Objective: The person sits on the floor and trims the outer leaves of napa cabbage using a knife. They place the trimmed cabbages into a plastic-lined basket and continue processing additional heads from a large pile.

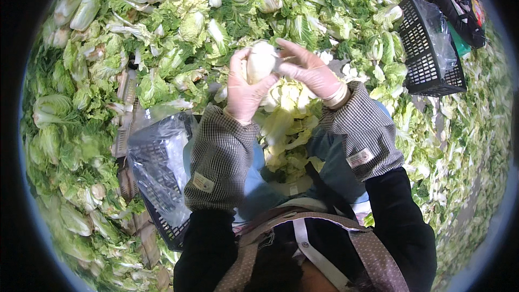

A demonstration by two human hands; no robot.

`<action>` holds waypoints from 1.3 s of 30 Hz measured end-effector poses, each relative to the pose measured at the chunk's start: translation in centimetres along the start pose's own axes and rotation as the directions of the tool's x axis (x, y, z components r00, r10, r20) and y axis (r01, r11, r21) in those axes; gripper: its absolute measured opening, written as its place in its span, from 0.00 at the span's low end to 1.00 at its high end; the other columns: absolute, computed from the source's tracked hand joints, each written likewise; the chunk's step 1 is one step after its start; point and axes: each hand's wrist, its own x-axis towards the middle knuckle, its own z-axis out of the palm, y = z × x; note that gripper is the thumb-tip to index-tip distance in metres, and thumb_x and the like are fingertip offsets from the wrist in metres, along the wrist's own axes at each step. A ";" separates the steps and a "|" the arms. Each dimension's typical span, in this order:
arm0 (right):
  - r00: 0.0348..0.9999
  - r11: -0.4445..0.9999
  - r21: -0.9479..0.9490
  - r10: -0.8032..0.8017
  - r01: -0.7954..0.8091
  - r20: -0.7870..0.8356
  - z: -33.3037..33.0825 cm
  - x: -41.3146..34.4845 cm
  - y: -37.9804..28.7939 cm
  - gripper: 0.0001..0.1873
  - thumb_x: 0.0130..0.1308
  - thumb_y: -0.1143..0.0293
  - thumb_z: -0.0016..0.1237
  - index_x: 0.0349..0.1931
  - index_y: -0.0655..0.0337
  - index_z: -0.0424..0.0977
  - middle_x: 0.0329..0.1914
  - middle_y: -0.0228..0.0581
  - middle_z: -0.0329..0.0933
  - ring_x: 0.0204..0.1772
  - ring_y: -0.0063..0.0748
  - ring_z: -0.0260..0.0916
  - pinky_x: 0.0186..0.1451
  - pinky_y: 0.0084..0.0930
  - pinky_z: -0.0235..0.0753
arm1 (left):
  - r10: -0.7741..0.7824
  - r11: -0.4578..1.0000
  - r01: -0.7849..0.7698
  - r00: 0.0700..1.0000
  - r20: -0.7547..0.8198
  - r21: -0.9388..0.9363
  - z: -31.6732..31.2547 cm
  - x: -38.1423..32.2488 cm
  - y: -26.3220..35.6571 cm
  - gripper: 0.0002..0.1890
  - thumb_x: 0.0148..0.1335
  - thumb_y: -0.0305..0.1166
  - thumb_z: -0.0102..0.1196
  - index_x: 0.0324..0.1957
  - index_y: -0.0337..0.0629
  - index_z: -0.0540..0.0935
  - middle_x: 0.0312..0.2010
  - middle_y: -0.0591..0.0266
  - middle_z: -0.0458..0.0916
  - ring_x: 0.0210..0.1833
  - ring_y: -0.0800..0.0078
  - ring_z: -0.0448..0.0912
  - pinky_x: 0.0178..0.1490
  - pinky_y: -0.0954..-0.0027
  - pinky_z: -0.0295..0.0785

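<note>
My left hand [248, 85], in a thin translucent glove, is shut on a pale, peeled napa cabbage heart [261, 63]. Its fingers wrap the left side and the thumb lies across the bottom. My right hand [312, 71], gloved the same way, is close to the heart's right side with thumb and forefinger apart. A greyish blur lies between its fingertips and the heart, and whether that hand holds something cannot be made out. Below both hands, loose yellow cabbage leaves [290, 117] are heaped between my knees.
Whole napa cabbages [87, 2] and trimmed leaves [235, 20] cover the ground all around. A black plastic crate [162, 174] with a clear plastic liner stands by my left leg. Another black crate [429, 48] stands at the upper right, with dark clothing [454, 8] beside it.
</note>
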 end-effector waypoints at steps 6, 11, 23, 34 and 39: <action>0.976 0.971 0.101 0.214 -0.216 0.031 -1.5 -0.3 -0.5 0.25 0.60 0.58 0.56 0.54 0.63 0.70 0.45 0.33 0.75 0.44 0.22 0.73 0.47 0.19 0.74 | -0.450 0.878 0.464 0.884 0.129 -0.120 0.3 0.9 2.6 0.29 0.60 0.27 0.56 0.61 0.31 0.60 0.54 0.51 0.70 0.57 0.64 0.72 0.62 0.65 0.68; 0.966 0.968 0.171 0.143 -0.182 0.217 -2.2 -1.1 -2.5 0.25 0.64 0.64 0.51 0.59 0.63 0.66 0.50 0.39 0.74 0.50 0.29 0.73 0.53 0.26 0.73 | -0.322 0.426 0.629 0.777 0.541 -0.650 0.4 0.6 2.2 0.30 0.68 0.46 0.38 0.65 0.35 0.57 0.55 0.37 0.71 0.42 0.54 0.80 0.51 0.58 0.77; 0.738 0.605 -0.439 0.435 -0.664 -0.516 -25.5 -10.0 15.1 0.26 0.66 0.53 0.43 0.62 0.51 0.64 0.60 0.44 0.68 0.58 0.41 0.67 0.57 0.38 0.69 | -0.380 0.614 0.494 0.869 0.318 -0.616 0.3 1.6 0.4 0.35 0.48 0.30 0.55 0.60 0.34 0.61 0.49 0.50 0.73 0.52 0.59 0.75 0.56 0.57 0.72; 0.406 -0.211 -0.371 -0.150 -0.904 -0.902 -20.0 -26.9 40.1 0.41 0.57 0.48 0.48 0.69 0.41 0.47 0.51 0.44 0.69 0.53 0.58 0.65 0.57 0.55 0.63 | -0.653 0.579 0.523 0.757 0.029 -0.626 -0.5 2.1 -4.1 0.27 0.64 0.51 0.49 0.55 0.40 0.69 0.44 0.52 0.77 0.45 0.58 0.78 0.46 0.55 0.78; 0.414 -0.287 -0.553 0.423 -0.782 -0.806 -19.9 -27.4 37.2 0.36 0.57 0.41 0.46 0.62 0.47 0.56 0.46 0.49 0.69 0.49 0.54 0.67 0.52 0.54 0.65 | -0.694 0.535 0.486 0.719 -0.032 -0.691 -1.1 2.2 -5.5 0.25 0.66 0.51 0.47 0.54 0.41 0.70 0.43 0.55 0.77 0.45 0.60 0.78 0.49 0.59 0.77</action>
